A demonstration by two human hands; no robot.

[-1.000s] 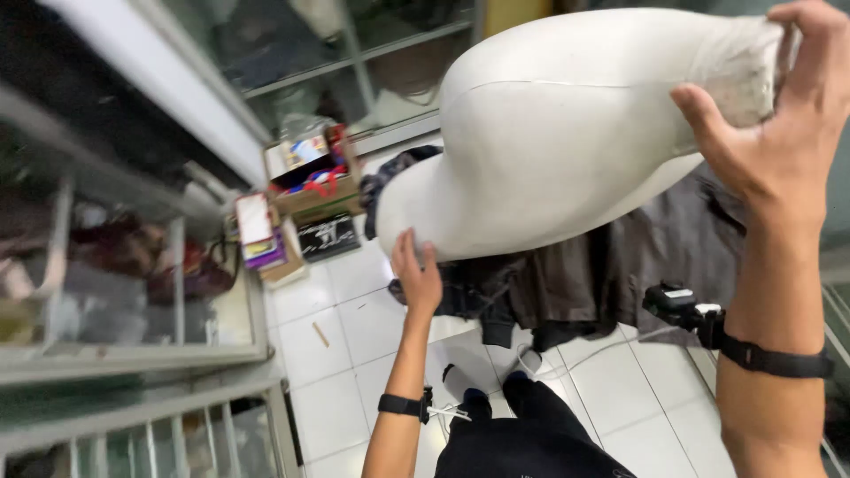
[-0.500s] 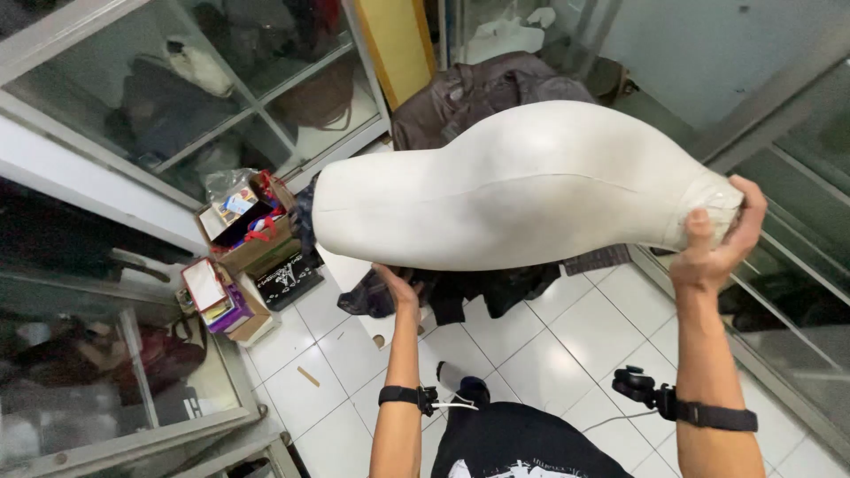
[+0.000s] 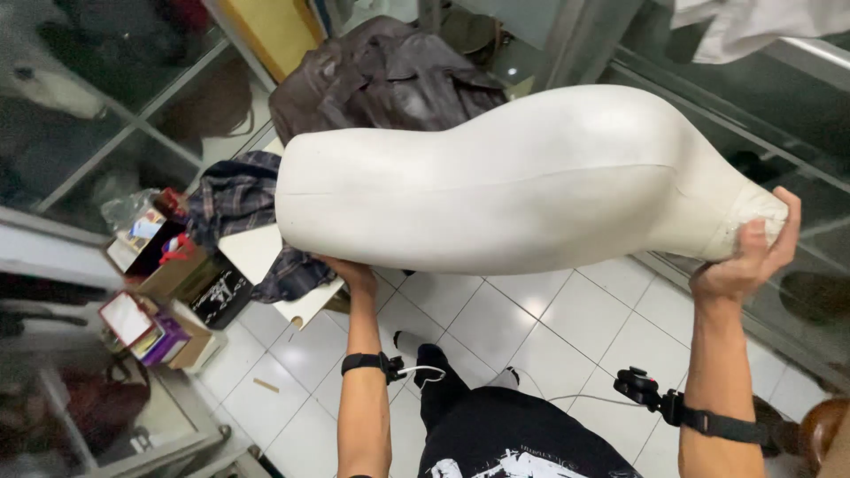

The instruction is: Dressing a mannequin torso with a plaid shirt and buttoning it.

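while i'm carrying the white mannequin torso (image 3: pixel 496 186) level, my left hand (image 3: pixel 350 273) is cupping underneath, right hand (image 3: pixel 744 257) gripping its neck; lowering needs floor space.

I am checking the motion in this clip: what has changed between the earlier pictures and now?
The white mannequin torso has come down from high in view to a level, sideways position lower in the picture. The right hand keeps its grip on the narrow end, and the left hand stays under the wide end. The dark jacket and the boxes on the tiled floor lie as before.
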